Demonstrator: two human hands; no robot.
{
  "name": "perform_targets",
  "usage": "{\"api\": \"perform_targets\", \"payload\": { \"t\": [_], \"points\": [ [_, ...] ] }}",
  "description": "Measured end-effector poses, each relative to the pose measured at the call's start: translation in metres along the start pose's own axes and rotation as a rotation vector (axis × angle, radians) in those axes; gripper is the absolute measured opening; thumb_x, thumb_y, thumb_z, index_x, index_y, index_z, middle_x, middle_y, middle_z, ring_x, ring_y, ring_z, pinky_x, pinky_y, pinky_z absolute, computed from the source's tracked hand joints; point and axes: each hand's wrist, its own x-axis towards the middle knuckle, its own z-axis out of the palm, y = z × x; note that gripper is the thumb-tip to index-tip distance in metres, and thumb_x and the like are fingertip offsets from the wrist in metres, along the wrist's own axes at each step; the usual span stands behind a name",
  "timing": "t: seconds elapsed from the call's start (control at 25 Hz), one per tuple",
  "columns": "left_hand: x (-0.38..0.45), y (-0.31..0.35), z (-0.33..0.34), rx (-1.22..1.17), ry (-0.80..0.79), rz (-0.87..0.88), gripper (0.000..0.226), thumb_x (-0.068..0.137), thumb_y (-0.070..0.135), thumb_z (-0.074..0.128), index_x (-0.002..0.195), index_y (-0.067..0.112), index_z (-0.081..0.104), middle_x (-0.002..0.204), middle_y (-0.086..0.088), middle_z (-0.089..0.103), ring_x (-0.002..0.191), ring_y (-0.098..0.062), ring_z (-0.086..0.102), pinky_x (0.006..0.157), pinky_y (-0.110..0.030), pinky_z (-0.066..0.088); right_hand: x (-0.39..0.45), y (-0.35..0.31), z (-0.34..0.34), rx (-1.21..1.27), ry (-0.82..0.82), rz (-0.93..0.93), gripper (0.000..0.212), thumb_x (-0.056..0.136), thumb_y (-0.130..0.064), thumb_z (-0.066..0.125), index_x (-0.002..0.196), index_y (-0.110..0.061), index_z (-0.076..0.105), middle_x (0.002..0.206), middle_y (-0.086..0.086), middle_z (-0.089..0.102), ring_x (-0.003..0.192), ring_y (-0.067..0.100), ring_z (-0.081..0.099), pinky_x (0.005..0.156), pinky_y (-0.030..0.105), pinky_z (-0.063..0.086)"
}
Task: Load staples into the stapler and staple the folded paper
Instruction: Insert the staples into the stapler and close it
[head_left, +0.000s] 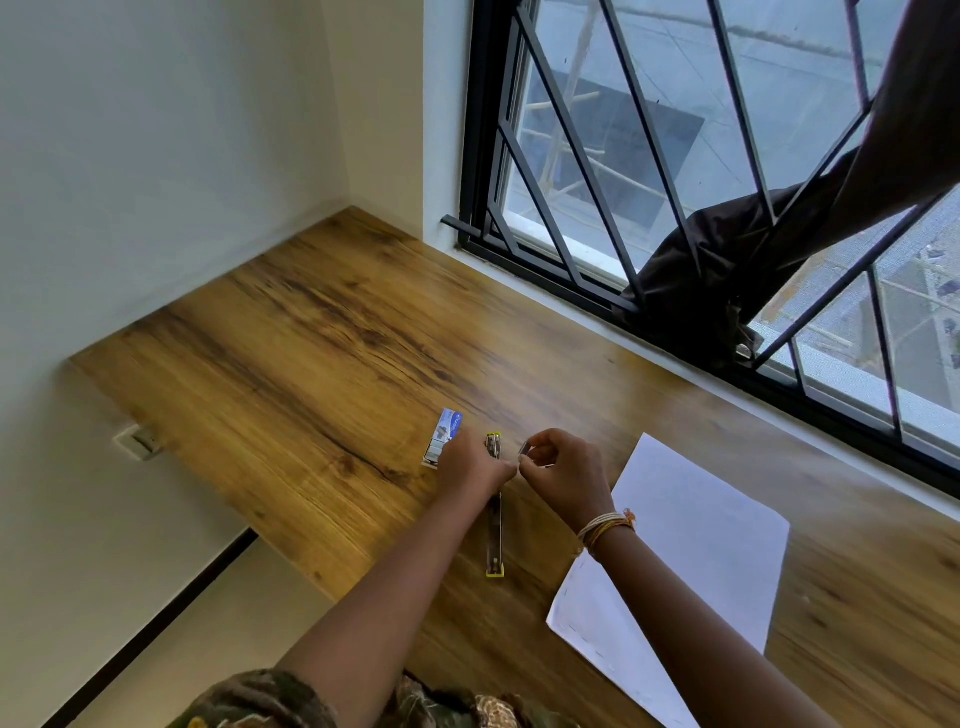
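A stapler (494, 540) with yellow ends lies flat, swung fully open, on the wooden desk (291, 353). My left hand (467, 465) presses down on its middle. My right hand (563, 475) hovers just right of the stapler, its fingertips pinching a small silvery strip of staples (524, 448). An open blue-and-white staple box (441, 437) rests just left of my left hand. A white sheet of paper (691, 561) lies flat to the right, partly under my right forearm.
A barred window (675, 171) runs along the desk's far right side, with a dark cloth (717, 270) draped over its sill. White walls meet at the desk's far left corner. A wall socket (136, 441) sits below the desk's left edge.
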Motion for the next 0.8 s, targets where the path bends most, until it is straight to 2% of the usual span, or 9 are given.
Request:
{"api": "perform_targets", "payload": {
  "t": [0.08,0.16,0.2,0.28,0.36,0.48,0.6,0.68,0.8],
  "points": [
    [-0.003,-0.003,-0.002,-0.053,0.004,0.034,0.024,0.075,0.029,0.07,0.079,0.012,0.053,0.074,-0.002,0.055,0.075,-0.02,0.055,0.059,-0.027,0.037,-0.001,0.001,0.001,0.005,-0.013,-0.003,0.017,0.073,-0.019,0.075,0.089,-0.015,0.071,0.074,-0.003,0.071,0.067,0.006,0.067,0.066,0.033,0.061],
    [-0.002,-0.007,0.0,-0.096,-0.012,0.061,0.019,0.079,0.027,0.068,0.074,0.012,0.057,0.072,-0.003,0.056,0.071,-0.018,0.054,0.053,-0.026,0.036,0.0,0.0,0.001,0.013,-0.014,-0.006,0.017,0.074,-0.018,0.076,0.089,-0.014,0.071,0.075,-0.002,0.072,0.068,0.006,0.067,0.065,0.032,0.061],
    [-0.002,-0.009,0.002,-0.113,-0.026,0.076,0.018,0.081,0.027,0.068,0.075,0.01,0.061,0.074,-0.004,0.06,0.071,-0.017,0.056,0.052,-0.025,0.039,0.0,0.0,0.0,0.016,-0.011,-0.007,0.016,0.074,-0.018,0.076,0.089,-0.014,0.071,0.075,-0.001,0.072,0.068,0.006,0.067,0.065,0.031,0.061],
    [-0.001,-0.011,0.003,-0.16,-0.024,0.116,0.022,0.084,0.029,0.067,0.084,0.006,0.068,0.081,-0.008,0.067,0.076,-0.019,0.061,0.062,-0.026,0.047,0.001,-0.001,-0.001,0.013,-0.002,-0.012,0.016,0.074,-0.018,0.076,0.089,-0.014,0.072,0.075,-0.001,0.072,0.068,0.006,0.067,0.065,0.029,0.061],
    [0.001,-0.013,0.003,-0.236,0.0,0.132,0.024,0.086,0.03,0.067,0.09,0.006,0.069,0.084,-0.007,0.068,0.078,-0.018,0.06,0.069,-0.029,0.048,0.001,0.0,-0.002,0.018,0.007,-0.015,0.016,0.074,-0.018,0.076,0.089,-0.015,0.071,0.075,-0.002,0.072,0.068,0.005,0.067,0.065,0.027,0.06],
    [0.005,-0.018,0.007,-0.329,-0.04,0.143,0.022,0.087,0.03,0.066,0.081,0.008,0.068,0.071,0.0,0.064,0.069,-0.015,0.059,0.06,-0.025,0.047,0.0,0.0,-0.003,0.032,0.009,-0.016,0.016,0.074,-0.017,0.076,0.09,-0.015,0.071,0.075,-0.003,0.072,0.068,0.004,0.067,0.066,0.027,0.06],
    [0.008,-0.026,0.012,-0.528,-0.096,0.062,0.026,0.088,0.025,0.065,0.083,0.001,0.072,0.078,-0.012,0.072,0.073,-0.027,0.07,0.067,-0.04,0.06,-0.002,0.0,0.0,0.012,-0.017,-0.026,0.017,0.074,-0.017,0.076,0.09,-0.016,0.072,0.075,-0.003,0.072,0.067,0.004,0.067,0.066,0.027,0.06],
    [0.007,-0.027,0.012,-0.642,-0.126,-0.006,0.026,0.091,0.02,0.062,0.089,-0.004,0.07,0.08,-0.017,0.071,0.067,-0.022,0.069,0.057,-0.032,0.06,-0.006,0.0,0.004,-0.022,-0.056,-0.048,0.017,0.074,-0.02,0.075,0.091,-0.018,0.071,0.077,-0.002,0.073,0.068,0.005,0.068,0.065,0.029,0.06],
    [0.005,-0.025,0.01,-0.729,-0.156,-0.056,0.024,0.093,0.018,0.06,0.091,-0.004,0.069,0.069,-0.009,0.066,0.047,-0.005,0.063,0.044,-0.019,0.052,-0.008,0.002,0.009,-0.085,-0.097,-0.089,0.016,0.074,-0.024,0.074,0.09,-0.021,0.072,0.079,-0.003,0.074,0.07,0.006,0.068,0.065,0.032,0.06]
  ]
}}
